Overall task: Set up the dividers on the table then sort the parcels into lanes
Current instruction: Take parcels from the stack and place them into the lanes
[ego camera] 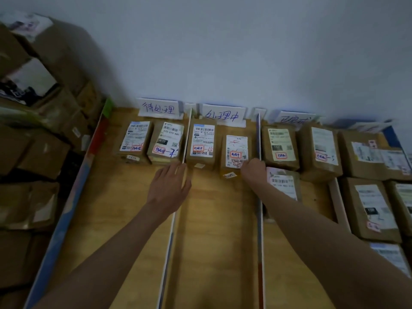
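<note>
Two upright dividers, a white one (171, 237) and a dark-edged one (259, 219), split the wooden table (214, 230) into lanes. Two parcels (136, 141) (167, 143) lie in the left lane and two more (201, 143) (235, 152) in the middle lane. The right lane holds three (279, 146) (321, 150) (284, 184). My left hand (169, 186) reaches forward with straight fingers over the white divider's top edge. My right hand (254, 170) is at the near right corner of the middle lane's right parcel, over the dark-edged divider. Its fingers are hidden.
Handwritten paper signs (159, 108) (223, 115) (294, 118) stand against the wall at each lane's head. A colourful board (73, 197) borders the table's left side, with stacked cartons (33, 152) beyond it. Several more parcels (370, 208) and a short cardboard divider (338, 201) lie at the right.
</note>
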Demonstrator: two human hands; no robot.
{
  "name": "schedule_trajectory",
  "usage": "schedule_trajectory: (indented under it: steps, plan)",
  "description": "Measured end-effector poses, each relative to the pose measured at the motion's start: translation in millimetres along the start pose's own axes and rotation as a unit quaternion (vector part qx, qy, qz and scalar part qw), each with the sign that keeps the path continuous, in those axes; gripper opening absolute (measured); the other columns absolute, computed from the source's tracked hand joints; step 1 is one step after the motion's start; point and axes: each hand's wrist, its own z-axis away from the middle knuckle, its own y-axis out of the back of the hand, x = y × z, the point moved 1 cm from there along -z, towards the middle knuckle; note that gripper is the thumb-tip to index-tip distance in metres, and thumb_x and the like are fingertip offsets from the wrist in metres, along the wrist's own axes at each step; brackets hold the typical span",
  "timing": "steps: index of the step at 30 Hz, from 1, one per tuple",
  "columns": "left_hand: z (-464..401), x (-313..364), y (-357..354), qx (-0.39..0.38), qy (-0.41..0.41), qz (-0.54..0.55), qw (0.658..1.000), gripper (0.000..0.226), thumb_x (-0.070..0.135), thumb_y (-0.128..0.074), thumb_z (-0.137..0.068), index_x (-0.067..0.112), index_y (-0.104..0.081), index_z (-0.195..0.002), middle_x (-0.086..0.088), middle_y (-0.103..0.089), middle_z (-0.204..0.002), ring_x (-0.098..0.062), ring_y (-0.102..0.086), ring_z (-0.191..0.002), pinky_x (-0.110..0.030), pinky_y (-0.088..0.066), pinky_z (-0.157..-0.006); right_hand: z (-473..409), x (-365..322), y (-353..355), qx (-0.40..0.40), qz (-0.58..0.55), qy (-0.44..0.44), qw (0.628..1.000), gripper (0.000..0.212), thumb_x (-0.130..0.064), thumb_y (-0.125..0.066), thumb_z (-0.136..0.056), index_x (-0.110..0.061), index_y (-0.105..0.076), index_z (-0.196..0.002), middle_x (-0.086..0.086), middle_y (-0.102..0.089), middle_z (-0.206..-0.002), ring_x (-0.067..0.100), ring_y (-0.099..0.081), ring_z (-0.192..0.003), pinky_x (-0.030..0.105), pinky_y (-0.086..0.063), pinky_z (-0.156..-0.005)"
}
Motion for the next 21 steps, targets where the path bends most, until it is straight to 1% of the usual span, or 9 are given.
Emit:
schedule_trajectory:
  steps: [2,5,9,11,13,15,17,19,21]
  plan:
    - [-3,-2,-2,0.002,-0.002,-0.003,1.0,0.058,0.044,-0.025,-0.096,0.012,-0.052,-0.136,-0.009,-0.051,-0.142,-0.025,-0.048,-0.129,-0.041,-0.037,-0.108,-5,-3,-6,-0.002,0.006,-0.005,1.0,0.036,-0.017,-0.033,-0.105,0.007,-0.048,-0.127,0.024,-0.048,-0.133,0.035,-0.045,-0.126,0.044,-0.041,-0.105]
    - [-4,-3,-2,0.001,-0.002,0.001,1.0,0.064,0.046,-0.019,-0.094,0.011,-0.054,-0.135,-0.01,-0.053,-0.14,-0.025,-0.05,-0.128,-0.041,-0.038,-0.107,-10,-3,-10,-0.005,0.015,0.004,1.0,0.036,-0.013,-0.031,-0.105,0.011,-0.048,-0.126,0.028,-0.045,-0.134,0.038,-0.044,-0.125,0.046,-0.039,-0.107]
    - [1,-7,1,-0.009,-0.001,-0.009,1.0,0.063,0.046,-0.021,-0.093,0.012,-0.052,-0.137,-0.008,-0.051,-0.143,-0.024,-0.047,-0.131,-0.04,-0.035,-0.109,-11,-4,-6,-0.025,-0.005,-0.021,0.999,0.036,-0.009,-0.036,-0.102,0.011,-0.045,-0.13,0.028,-0.044,-0.136,0.04,-0.043,-0.128,0.043,-0.037,-0.104]
    - [5,-8,3,-0.01,0.001,-0.008,1.0,0.061,0.045,-0.022,-0.093,0.013,-0.051,-0.137,-0.007,-0.051,-0.143,-0.023,-0.046,-0.131,-0.039,-0.034,-0.109,-6,-5,-2,-0.019,-0.031,-0.031,0.999,0.037,-0.012,-0.037,-0.102,0.009,-0.042,-0.132,0.027,-0.044,-0.137,0.039,-0.044,-0.127,0.042,-0.038,-0.101]
    - [11,-8,8,-0.008,0.001,-0.004,1.0,0.062,0.045,-0.021,-0.093,0.013,-0.051,-0.136,-0.006,-0.051,-0.142,-0.024,-0.046,-0.13,-0.039,-0.034,-0.108,5,-5,0,0.008,-0.072,-0.029,0.997,0.038,-0.019,-0.04,-0.102,0.004,-0.04,-0.132,0.024,-0.043,-0.138,0.038,-0.047,-0.124,0.042,-0.041,-0.097]
    - [18,-8,13,-0.006,0.008,-0.002,1.0,0.055,0.042,-0.027,-0.097,0.013,-0.049,-0.139,-0.006,-0.049,-0.144,-0.025,-0.044,-0.132,-0.039,-0.032,-0.109,22,-4,3,0.033,-0.077,0.003,0.996,0.038,-0.022,-0.042,-0.102,0.001,-0.039,-0.132,0.021,-0.043,-0.137,0.036,-0.049,-0.121,0.043,-0.043,-0.095]
    - [29,-9,17,-0.009,0.016,-0.01,1.0,0.051,0.04,-0.032,-0.1,0.014,-0.044,-0.143,-0.005,-0.046,-0.147,-0.024,-0.041,-0.135,-0.038,-0.029,-0.111,47,0,7,0.064,-0.036,0.06,0.995,0.039,-0.024,-0.043,-0.101,-0.003,-0.04,-0.134,0.018,-0.043,-0.136,0.034,-0.049,-0.12,0.045,-0.043,-0.097]
    - [45,-11,24,-0.005,0.02,-0.019,1.0,0.052,0.041,-0.032,-0.101,0.015,-0.042,-0.145,-0.004,-0.043,-0.149,-0.022,-0.039,-0.137,-0.038,-0.029,-0.112,78,4,11,0.1,0.012,0.124,0.987,0.04,-0.026,-0.045,-0.1,-0.007,-0.042,-0.135,0.014,-0.044,-0.136,0.031,-0.046,-0.124,0.045,-0.041,-0.103]
    - [64,-11,32,0.002,0.026,-0.023,0.999,0.053,0.041,-0.034,-0.101,0.015,-0.04,-0.146,-0.004,-0.041,-0.152,-0.022,-0.037,-0.138,-0.038,-0.028,-0.113,110,6,13,0.119,0.058,0.177,0.975,0.046,-0.029,-0.046,-0.099,-0.011,-0.04,-0.141,0.009,-0.043,-0.143,0.028,-0.04,-0.133,0.046,-0.031,-0.113]
